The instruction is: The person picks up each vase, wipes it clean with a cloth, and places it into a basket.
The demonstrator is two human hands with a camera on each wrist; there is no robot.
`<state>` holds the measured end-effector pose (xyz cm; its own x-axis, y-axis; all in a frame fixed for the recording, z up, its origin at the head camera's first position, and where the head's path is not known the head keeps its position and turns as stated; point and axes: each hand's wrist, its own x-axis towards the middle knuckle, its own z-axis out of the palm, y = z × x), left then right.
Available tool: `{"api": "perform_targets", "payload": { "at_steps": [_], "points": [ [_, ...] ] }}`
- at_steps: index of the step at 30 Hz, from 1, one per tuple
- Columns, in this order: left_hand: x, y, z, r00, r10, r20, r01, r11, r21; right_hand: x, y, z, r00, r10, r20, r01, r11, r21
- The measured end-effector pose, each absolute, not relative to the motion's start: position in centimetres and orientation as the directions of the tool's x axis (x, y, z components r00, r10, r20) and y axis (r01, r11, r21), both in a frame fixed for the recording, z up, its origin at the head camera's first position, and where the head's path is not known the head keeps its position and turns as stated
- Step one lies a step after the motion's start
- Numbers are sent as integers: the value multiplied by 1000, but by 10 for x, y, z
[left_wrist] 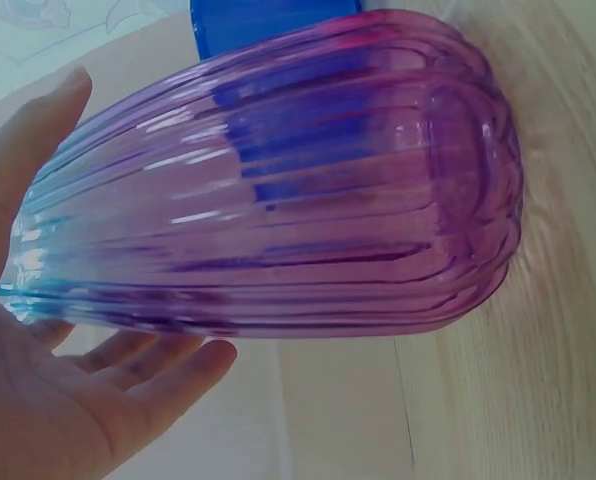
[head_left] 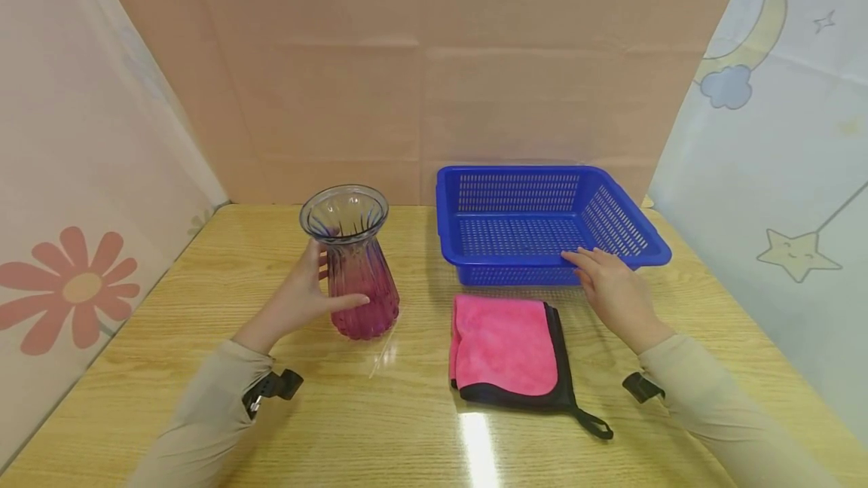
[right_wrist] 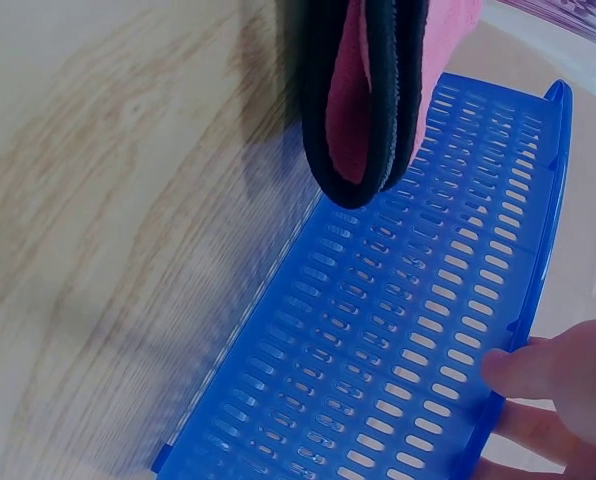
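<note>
A ribbed glass vase [head_left: 366,285], clear-blue at its flared rim and purple-pink at the base, stands upright on the table at left of centre. My left hand [head_left: 305,288] is around its side, thumb across the front and fingers at the far side, partly seen through the glass. In the left wrist view the vase [left_wrist: 308,190] fills the middle, beside the left hand [left_wrist: 68,390]. At the near rim of a blue plastic basket [head_left: 515,258], my right hand [head_left: 617,296] grips the edge, fingers over the rim and thumb outside. The right wrist view shows the thumb [right_wrist: 523,370] against the slotted wall.
A folded pink cloth [head_left: 508,349] with black edging and a hanging loop lies in front of the basket, between the hands. The wooden table [head_left: 353,435] meets a plain backdrop [head_left: 420,96] behind and patterned curtains at both sides.
</note>
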<state>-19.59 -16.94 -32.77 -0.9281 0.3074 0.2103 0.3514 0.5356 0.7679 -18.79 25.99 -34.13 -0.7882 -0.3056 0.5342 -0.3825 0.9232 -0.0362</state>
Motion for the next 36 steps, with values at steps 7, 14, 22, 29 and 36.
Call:
{"api": "perform_targets", "payload": {
  "at_steps": [7, 14, 22, 29, 36],
  "points": [
    [-197, -163, -333, -915, 281, 289, 397, 509, 764, -188, 260, -341, -791, -304, 531, -384, 922, -44],
    [-197, -159, -333, -918, 249, 310, 396, 519, 757, -187, 259, -341, -799, -299, 522, -380, 923, -53],
    [-196, -158, -334, -915, 237, 327, 404, 533, 744, -187, 259, -340, -799, -293, 526, -376, 925, -55],
    [-195, -156, -334, -910, 229, 346, 414, 549, 726, -188, 260, -342, -803, -289, 521, -374, 925, -65],
    [-194, -156, -334, -924, 205, 321, 380, 552, 742, -188, 260, -343, -817, -276, 507, -363, 929, -80]
  ]
}}
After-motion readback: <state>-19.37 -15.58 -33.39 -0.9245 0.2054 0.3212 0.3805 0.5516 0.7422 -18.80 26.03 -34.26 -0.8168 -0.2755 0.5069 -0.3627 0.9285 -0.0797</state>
